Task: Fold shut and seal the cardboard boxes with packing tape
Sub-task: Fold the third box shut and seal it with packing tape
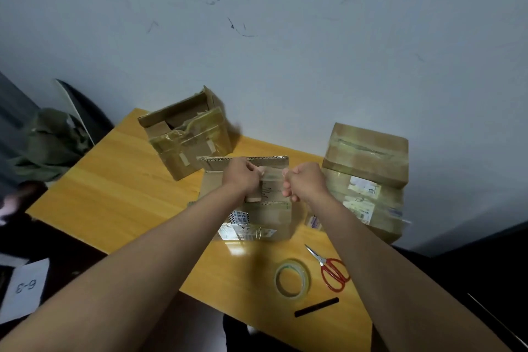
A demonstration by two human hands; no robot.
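A small cardboard box [258, 218] with printed labels sits at the middle of the wooden table [114, 188]. Its far flap [223, 162] stands up behind my hands. My left hand [242, 178] and my right hand [306, 182] hover over the box top, both with fingers curled. Between them they pinch a short strip of clear packing tape [272, 177], stretched across the box's top. The tape roll [292, 279] lies on the table in front of the box, near the red-handled scissors [333, 269].
An open, tape-wrapped box [190, 137] stands at the back left. A sealed stack of boxes [368, 160] stands at the right, against the wall. A black stick [316, 306] lies near the table's front edge. Green cloth [48, 146] is piled left of the table.
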